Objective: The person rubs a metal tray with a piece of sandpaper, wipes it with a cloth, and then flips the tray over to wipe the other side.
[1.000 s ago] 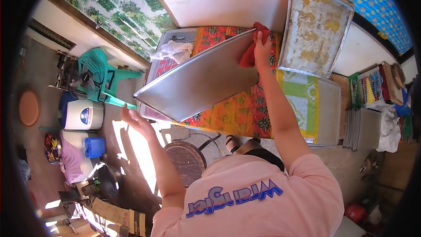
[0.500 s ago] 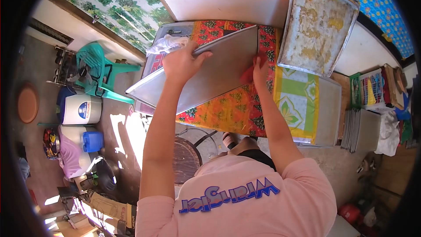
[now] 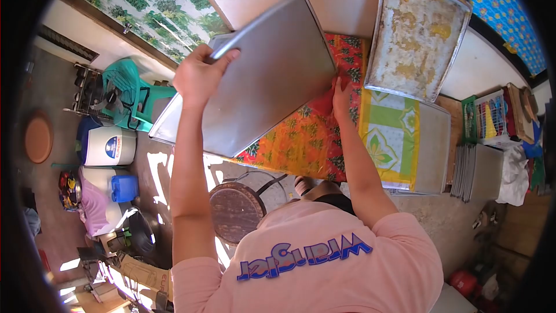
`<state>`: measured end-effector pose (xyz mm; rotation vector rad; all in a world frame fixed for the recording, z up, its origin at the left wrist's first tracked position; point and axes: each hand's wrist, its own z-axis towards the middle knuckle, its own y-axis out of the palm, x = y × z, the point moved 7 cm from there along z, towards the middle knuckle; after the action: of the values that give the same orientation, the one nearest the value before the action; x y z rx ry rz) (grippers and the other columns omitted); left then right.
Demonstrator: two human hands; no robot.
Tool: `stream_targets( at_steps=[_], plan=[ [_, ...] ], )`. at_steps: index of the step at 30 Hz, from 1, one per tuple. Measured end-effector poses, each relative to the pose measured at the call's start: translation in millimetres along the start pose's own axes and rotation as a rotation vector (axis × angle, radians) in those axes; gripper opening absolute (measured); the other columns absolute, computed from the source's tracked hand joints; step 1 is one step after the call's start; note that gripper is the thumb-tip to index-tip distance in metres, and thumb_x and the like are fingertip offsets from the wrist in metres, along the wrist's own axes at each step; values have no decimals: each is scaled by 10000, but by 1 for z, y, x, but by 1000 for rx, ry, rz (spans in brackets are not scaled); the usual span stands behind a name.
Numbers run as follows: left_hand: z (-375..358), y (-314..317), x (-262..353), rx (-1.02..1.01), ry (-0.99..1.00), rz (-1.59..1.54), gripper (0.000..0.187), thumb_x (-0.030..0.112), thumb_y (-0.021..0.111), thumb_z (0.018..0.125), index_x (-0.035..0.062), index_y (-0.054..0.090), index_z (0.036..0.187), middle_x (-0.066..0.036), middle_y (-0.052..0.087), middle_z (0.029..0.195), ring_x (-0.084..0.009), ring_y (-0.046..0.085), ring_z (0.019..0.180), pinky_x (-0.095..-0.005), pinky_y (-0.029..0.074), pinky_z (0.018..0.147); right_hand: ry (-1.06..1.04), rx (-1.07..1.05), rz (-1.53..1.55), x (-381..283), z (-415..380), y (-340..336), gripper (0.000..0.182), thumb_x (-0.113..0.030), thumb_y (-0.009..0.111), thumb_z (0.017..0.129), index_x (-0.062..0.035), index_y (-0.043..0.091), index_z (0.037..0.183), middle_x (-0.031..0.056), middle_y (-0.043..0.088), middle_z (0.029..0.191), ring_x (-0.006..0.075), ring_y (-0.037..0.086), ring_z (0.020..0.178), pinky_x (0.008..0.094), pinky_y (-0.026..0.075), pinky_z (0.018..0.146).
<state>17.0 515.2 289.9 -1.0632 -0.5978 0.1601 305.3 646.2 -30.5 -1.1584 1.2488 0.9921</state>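
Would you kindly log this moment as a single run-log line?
left hand: grips edge of metal tray, tilted up | right hand: on red cloth at tray's edge | beside: crusted tray on patterned tablecloth

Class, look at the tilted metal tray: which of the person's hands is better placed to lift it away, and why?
Probably the left hand: it grips the upper edge of the metal tray. The right hand only presses a red cloth at its lower corner.
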Motion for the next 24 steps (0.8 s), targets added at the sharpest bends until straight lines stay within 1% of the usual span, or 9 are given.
stream_targets(
  at_steps=[4,7,10,12,14,17,19,21,24],
  plan=[
    [14,-18,-26,105,-139,-323,497,501,834,677,60,609,643,22,572,570,-78,484,518,-262,402,524,40,6,82,-24,-3,37,743,-448,478,975,87,246,1436,251,309,1490,322,315,1383,390,296,1086],
    [28,-16,-63,287,-156,-667,504,456,845,695,37,577,616,23,537,573,-63,436,530,-238,379,524,-52,-106,115,-27,-22,64,687,-418,484,978,88,295,1403,265,378,1430,341,373,1338,401,316,1068],
    [22,-15,-91,373,-285,-732,510,429,844,712,10,568,627,9,518,593,-83,413,556,-252,378,532,-135,-221,152,-14,-66,82,633,-387,490,981,89,343,1370,280,447,1370,359,430,1294,413,335,1050],
    [14,-10,-109,385,-363,-711,530,451,831,719,-3,570,639,-7,524,610,-107,419,565,-280,394,539,-175,-406,-176,-12,-100,66,560,-318,486,978,90,376,1347,305,417,1382,452,416,1264,439,349,1047],
    [6,4,-127,370,-384,-684,537,459,826,722,-6,570,643,-10,526,612,-111,423,567,-283,398,543,-421,-740,-634,7,-126,55,527,-285,512,963,63,387,1339,323,440,1340,471,433,1230,472,378,1016],
    [-8,21,-141,342,-432,-687,523,450,807,750,0,564,643,-5,519,613,-106,420,573,-276,390,539,-366,-835,-726,-19,-125,13,507,-263,549,945,35,405,1329,305,488,1296,457,457,1212,485,388,1002],
    [-20,40,-154,316,-481,-764,506,441,794,770,12,558,641,2,519,623,-99,416,577,-271,384,533,-465,-366,-441,-41,-77,-3,480,-247,566,935,18,429,1311,274,511,1285,445,470,1207,486,393,997],
    [-29,53,-153,325,-483,-903,475,417,767,806,30,550,638,14,513,631,-88,404,579,-261,372,536,-466,-255,-160,-114,-53,-9,493,-235,581,924,16,428,1319,246,521,1272,411,495,1187,463,402,992],
    [-37,71,-141,322,-496,-1066,440,381,730,851,53,537,632,33,501,634,-77,381,574,-248,352,543,-827,-49,-299,-199,-48,31,491,-230,597,896,-52,451,1330,201,550,1209,385,529,1095,474,421,941]
  ],
)
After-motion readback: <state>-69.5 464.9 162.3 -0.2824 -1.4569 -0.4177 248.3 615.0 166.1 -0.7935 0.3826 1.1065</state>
